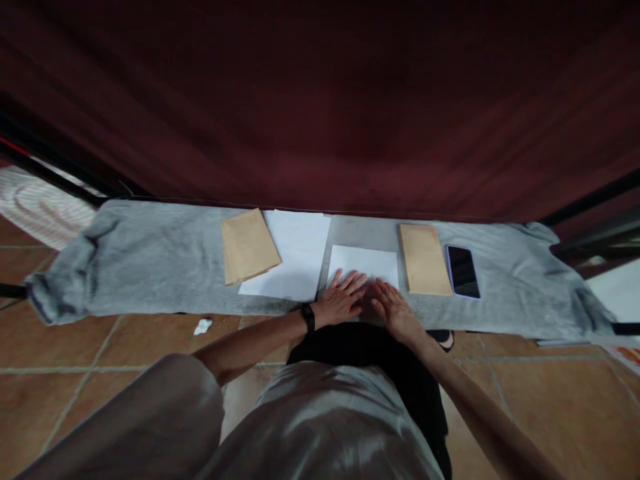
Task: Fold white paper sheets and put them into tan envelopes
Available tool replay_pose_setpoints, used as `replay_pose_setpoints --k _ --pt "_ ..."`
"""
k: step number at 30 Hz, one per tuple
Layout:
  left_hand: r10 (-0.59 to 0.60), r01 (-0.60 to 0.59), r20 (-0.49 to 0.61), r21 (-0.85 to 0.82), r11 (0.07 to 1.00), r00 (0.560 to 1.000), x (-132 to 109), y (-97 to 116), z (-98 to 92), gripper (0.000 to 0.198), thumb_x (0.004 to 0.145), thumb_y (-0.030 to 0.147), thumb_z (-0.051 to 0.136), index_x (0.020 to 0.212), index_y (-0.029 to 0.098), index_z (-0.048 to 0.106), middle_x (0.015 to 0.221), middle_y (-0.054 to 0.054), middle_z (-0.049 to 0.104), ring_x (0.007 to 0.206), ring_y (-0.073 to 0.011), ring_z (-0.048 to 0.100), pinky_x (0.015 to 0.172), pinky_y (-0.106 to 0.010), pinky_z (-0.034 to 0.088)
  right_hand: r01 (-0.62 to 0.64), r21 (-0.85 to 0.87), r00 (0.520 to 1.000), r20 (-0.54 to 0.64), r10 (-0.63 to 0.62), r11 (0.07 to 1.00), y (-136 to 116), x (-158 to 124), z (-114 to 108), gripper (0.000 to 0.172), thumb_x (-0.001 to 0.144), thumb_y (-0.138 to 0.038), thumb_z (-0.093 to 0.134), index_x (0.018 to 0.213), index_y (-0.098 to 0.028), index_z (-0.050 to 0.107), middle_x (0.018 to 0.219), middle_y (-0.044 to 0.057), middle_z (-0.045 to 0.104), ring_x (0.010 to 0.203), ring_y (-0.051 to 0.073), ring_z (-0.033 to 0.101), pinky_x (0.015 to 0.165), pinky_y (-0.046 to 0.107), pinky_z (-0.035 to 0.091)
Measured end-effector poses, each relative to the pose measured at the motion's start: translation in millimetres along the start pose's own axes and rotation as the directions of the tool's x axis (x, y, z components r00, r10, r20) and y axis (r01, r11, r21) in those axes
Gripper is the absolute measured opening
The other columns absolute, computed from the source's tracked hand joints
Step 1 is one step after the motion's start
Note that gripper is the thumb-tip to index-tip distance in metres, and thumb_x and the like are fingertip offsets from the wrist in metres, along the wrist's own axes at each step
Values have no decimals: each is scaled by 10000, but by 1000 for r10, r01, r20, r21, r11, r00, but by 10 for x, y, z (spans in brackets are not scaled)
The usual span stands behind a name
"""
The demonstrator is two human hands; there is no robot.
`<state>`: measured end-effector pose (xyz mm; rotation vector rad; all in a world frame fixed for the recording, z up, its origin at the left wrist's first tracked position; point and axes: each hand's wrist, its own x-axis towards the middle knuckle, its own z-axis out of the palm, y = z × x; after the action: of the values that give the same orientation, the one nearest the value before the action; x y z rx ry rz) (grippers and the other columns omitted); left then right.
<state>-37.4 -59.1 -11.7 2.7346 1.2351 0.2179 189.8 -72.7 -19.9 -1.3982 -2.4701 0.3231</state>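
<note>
A white sheet of paper (pixel 363 259), smaller than the ones beside it, lies crosswise in front of me on the cloth. My left hand (pixel 343 300) rests flat on its near left part with the fingers spread. On the near right part lies my right hand (pixel 396 311), palm down, its fingers stretched out. Neither hand grips anything, and the paper's near edge is hidden under them. Left of it are larger white sheets (pixel 300 257), partly covered by brown envelopes (pixel 249 247). To the right sits a neat stack of brown envelopes (pixel 426 260).
A phone (pixel 463 271) with a pale purple case lies right of the envelope stack. Grey cloth (pixel 150 260) covers the long narrow surface. A dark red curtain (pixel 320 133) hangs behind it. A crumpled white scrap (pixel 203 327) is on the tiled floor (pixel 65 343).
</note>
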Motion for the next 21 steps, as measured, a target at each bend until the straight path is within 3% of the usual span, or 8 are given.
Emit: replay_pose_setpoints --k 6,13,21 --pt "-17 18 -3 83 996 1000 4 16 30 569 983 546 445 1441 213 502 1602 -117 363 1516 -304 234 1223 -603 120 21 81 1000 -17 -20 996 -68 324 195 560 1070 -433 226 1541 -163 365 1569 120 419 1483 228 335 1202 478 328" --pt "52 -48 -34 95 994 998 -24 2 29 484 986 538 455 1313 211 598 1493 -124 510 1474 -299 331 1225 -590 155 -40 -47 998 37 42 998 -54 630 222 532 1058 -331 231 1521 -130 398 1601 137 356 1510 261 268 1208 501 272" --pt "147 -145 -62 29 989 987 -34 26 50 671 982 573 442 1437 82 475 1499 -180 494 1435 -295 402 1235 -458 205 -135 -98 988 60 141 986 13 954 200 554 1059 -357 210 1542 -138 369 1611 88 344 1494 294 291 1214 496 224"
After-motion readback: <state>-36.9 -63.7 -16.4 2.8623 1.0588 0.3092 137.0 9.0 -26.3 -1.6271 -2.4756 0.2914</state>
